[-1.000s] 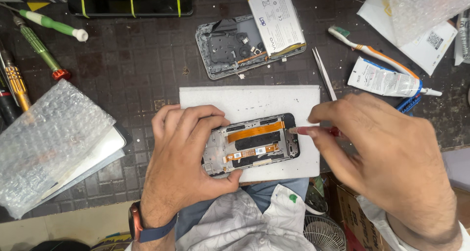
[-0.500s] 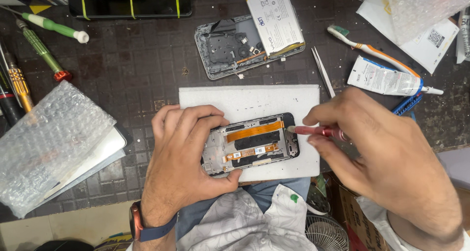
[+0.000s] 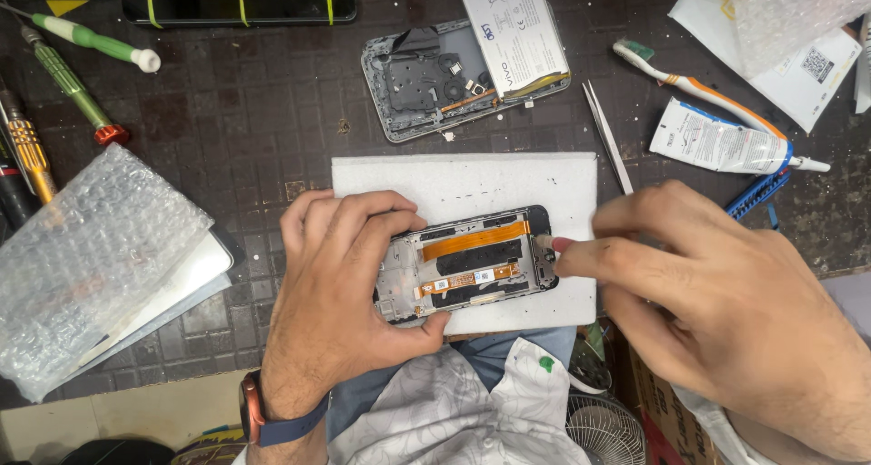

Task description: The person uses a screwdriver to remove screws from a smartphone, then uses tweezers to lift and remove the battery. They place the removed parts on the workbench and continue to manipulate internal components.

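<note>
Below, left hand (image 3: 340,288) gripping phone frame (image 3: 467,265), right hand (image 3: 726,293) pinching

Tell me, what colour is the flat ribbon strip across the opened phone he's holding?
Orange: the ribbon strip on the opened phone, seen in the head view.

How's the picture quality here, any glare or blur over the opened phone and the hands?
Head view: even, soft overhead light, faint shadows only. The opened phone frame under the left hand is sharp; mild glare sits on the bubble wrap and the battery. The right hand looms large at the edge, slightly soft.
</note>
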